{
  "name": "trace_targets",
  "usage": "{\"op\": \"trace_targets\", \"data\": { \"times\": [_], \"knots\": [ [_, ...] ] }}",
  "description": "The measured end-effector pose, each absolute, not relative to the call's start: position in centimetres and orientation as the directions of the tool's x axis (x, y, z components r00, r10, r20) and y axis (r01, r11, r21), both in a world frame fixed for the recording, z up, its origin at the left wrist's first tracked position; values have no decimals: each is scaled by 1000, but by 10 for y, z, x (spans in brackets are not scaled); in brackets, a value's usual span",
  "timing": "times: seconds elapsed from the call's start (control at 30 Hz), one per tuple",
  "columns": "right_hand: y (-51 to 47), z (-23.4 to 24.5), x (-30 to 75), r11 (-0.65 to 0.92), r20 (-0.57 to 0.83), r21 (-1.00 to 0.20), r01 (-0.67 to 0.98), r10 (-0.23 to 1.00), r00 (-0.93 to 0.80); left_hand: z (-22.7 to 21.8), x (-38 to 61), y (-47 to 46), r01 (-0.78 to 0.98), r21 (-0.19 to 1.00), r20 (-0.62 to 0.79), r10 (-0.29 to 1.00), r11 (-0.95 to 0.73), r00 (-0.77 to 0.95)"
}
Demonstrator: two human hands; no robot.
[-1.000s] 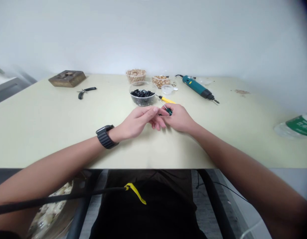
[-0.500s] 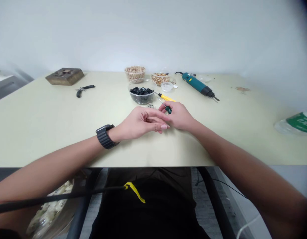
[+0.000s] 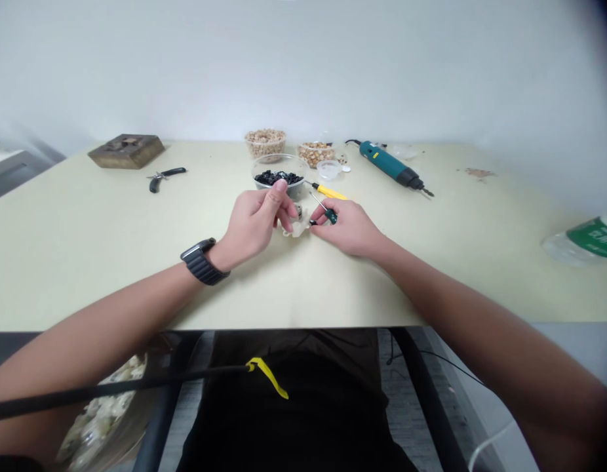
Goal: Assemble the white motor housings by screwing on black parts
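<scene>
My left hand (image 3: 254, 223), with a black watch on the wrist, is raised a little off the table, fingers curled round a small pale piece (image 3: 296, 228). My right hand (image 3: 350, 229) rests on the table beside it, closed on a small green-handled screwdriver (image 3: 327, 213) whose thin shaft points up and away. The two hands nearly touch at the pale piece. Just behind them stands a clear bowl of black bits (image 3: 280, 178).
A yellow-handled screwdriver (image 3: 329, 191), two tubs of tan pieces (image 3: 265, 142), a small clear cup (image 3: 329, 169) and a teal rotary tool (image 3: 389, 166) lie at the back. Pliers (image 3: 163, 177) and a wooden block (image 3: 126, 150) sit far left, a bottle (image 3: 586, 241) at right.
My left hand has lifted off my right hand and drawn back left, fingers curling round a pale piece that now shows between the hands. My right hand stays in place.
</scene>
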State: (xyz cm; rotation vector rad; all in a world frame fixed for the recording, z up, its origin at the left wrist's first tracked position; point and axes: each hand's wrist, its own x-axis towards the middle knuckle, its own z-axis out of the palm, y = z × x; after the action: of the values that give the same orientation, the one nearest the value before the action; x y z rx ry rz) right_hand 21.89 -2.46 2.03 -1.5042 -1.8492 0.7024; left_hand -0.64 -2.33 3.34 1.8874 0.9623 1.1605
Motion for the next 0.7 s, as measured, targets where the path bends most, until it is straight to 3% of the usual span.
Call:
{"op": "trace_targets", "data": {
  "times": [0.07, 0.17, 0.3, 0.43, 0.7],
  "knots": [
    [-25, 20, 219, 192, 139, -748, 636, 981, -133, 30, -9, -15, 288, 788, 471, 834, -544, 287],
    [-24, 20, 219, 188, 135, -747, 637, 982, -131, 23, -11, -5, 407, 643, 530, 760, -649, 375],
    [-24, 20, 219, 186, 131, -745, 641, 982, -132, 15, -11, -3, 573, 496, 432, 758, -652, 488],
    [-21, 18, 220, 231, 166, -728, 646, 973, -161, 12, -8, -4, 624, 499, 329, 797, -602, 506],
    [-20, 18, 221, 307, 233, -693, 653, 952, -200, 9, -10, 1, 580, 555, 346, 800, -596, 491]
  ]
}}
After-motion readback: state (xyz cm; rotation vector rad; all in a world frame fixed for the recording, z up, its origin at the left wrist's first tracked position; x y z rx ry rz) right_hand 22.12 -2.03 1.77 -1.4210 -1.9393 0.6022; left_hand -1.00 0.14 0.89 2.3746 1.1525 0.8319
